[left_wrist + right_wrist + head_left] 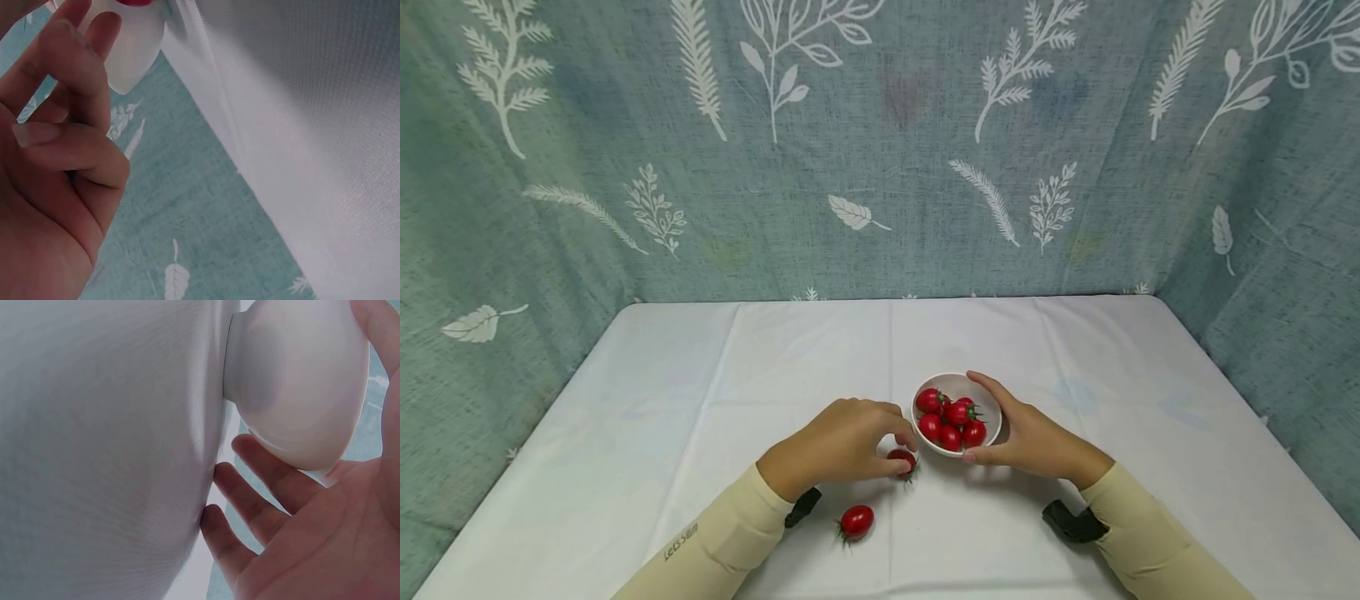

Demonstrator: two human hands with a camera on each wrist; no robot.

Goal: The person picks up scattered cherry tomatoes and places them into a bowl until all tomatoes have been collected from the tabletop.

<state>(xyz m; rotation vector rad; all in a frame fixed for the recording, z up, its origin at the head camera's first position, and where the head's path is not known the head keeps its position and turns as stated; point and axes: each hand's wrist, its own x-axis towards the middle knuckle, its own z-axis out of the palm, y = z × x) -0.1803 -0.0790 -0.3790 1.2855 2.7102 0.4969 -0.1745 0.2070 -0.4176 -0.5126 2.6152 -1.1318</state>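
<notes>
My left hand [853, 437] has its thumb and fingers about a red cherry tomato [897, 455], seemingly pinching it just left of the bowl; the thumb covers part of it. In the left wrist view the tomato contact is out of sight, and the other fingers are bent. My right hand [1026, 433] spans the small white bowl [953, 380], thumb on the near rim and a finger on the far rim; its other fingers [234, 481] spread low beside the bowl. Several cherry tomatoes [951, 421] with green stems lie inside. Another cherry tomato [856, 522] lies nearer to me.
A white cloth [760, 375] covers the table, with fold lines running across it. Blue-green curtains [895, 183] with white leaf prints stand behind and along both sides. Dark straps [1072, 523] sit at the wrists, over cream sleeves [1157, 542].
</notes>
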